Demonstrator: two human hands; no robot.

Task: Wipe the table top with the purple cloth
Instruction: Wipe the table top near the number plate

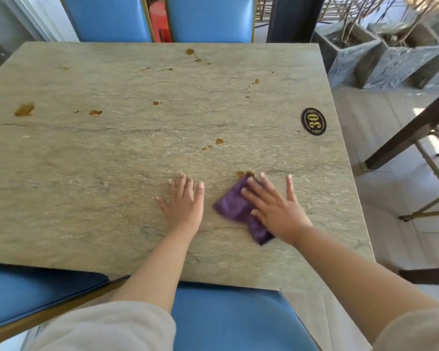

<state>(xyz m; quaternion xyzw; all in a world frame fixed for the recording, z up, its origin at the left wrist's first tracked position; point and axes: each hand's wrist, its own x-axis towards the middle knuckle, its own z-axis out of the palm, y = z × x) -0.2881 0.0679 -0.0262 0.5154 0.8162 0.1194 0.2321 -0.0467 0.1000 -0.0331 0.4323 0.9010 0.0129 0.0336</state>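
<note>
A single wide-angle view from the person's head looks forward and steeply down over the near edge of the grey-green stone-patterned table top [137,153], close enough that both bare forearms fill the lower frame. It faces the two blue padded chair backs [160,19] across the table, and edges bow from lens distortion.

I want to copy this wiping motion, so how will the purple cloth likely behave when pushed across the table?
The purple cloth lies crumpled and folded under the flat right hand, so it is probably soft and floppy and may bunch unless pressed down. It looks thin, likely light. On the smooth stone table it should slide easily.
</note>
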